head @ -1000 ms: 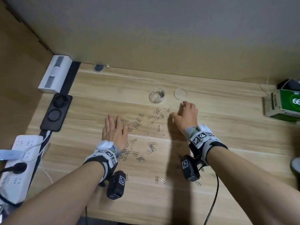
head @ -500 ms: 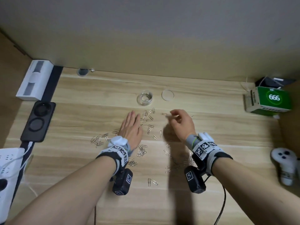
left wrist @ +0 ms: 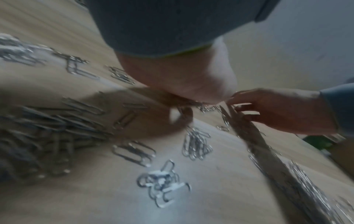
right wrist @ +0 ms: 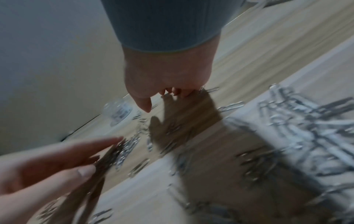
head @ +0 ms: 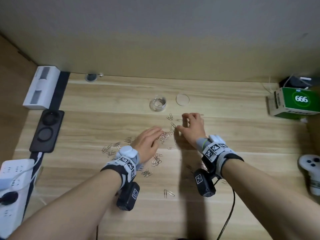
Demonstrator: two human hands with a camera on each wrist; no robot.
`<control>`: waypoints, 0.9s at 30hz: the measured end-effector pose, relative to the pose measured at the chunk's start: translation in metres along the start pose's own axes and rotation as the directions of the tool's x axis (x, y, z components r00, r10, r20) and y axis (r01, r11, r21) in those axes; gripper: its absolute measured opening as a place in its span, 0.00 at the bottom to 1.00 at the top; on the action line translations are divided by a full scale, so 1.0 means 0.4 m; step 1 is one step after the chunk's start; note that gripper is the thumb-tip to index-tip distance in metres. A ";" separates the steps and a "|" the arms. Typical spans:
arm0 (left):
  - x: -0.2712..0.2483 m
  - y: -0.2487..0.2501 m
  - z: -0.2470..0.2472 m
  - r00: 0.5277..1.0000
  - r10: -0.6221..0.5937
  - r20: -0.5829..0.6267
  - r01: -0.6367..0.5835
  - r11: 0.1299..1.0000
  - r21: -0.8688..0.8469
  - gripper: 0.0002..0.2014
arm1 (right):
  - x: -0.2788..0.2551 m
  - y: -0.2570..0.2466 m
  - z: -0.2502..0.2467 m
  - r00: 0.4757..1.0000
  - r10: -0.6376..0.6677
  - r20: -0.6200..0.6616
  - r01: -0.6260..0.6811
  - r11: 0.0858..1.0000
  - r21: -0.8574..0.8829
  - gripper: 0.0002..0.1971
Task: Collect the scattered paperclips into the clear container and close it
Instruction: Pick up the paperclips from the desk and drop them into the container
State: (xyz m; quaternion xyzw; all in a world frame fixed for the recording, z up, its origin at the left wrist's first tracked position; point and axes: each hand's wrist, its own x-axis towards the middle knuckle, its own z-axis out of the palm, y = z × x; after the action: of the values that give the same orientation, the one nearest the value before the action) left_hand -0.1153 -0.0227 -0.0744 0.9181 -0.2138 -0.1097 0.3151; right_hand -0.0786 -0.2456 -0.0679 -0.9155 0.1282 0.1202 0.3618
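Silver paperclips (head: 165,135) lie scattered on the wooden desk, with smaller heaps to the left (head: 110,148) and near my left wrist (head: 156,160). The clear container (head: 158,103) stands without its lid behind them, a few clips inside; its round lid (head: 182,99) lies flat to its right. My left hand (head: 149,140) lies flat with straight fingers against the middle heap. My right hand (head: 191,126) faces it, bent fingertips on the desk among clips, thumb apart. The wrist views are blurred; paperclips (left wrist: 195,144) and the container (right wrist: 117,112) show there.
A white box (head: 41,87), a black charging pad (head: 46,130) and a power strip (head: 13,179) line the left edge. A green box (head: 294,103) and a white controller (head: 310,170) sit at the right. The wall rises just behind the container.
My left hand has swept right and forward, pushing clips toward the middle. My right hand has drawn in leftward, so the two hands now nearly meet.
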 end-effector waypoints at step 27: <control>-0.006 -0.021 -0.044 0.920 -0.386 -0.068 0.388 0.922 0.014 0.14 | -0.047 -0.057 0.054 0.972 -0.166 0.167 0.175 0.983 -0.046 0.04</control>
State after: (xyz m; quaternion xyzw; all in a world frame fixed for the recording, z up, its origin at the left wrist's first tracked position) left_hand -0.1089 -0.0062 -0.0660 0.9495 -0.0194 -0.1373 0.2814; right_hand -0.0917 -0.2118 -0.0627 -0.9208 0.0155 0.1666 0.3522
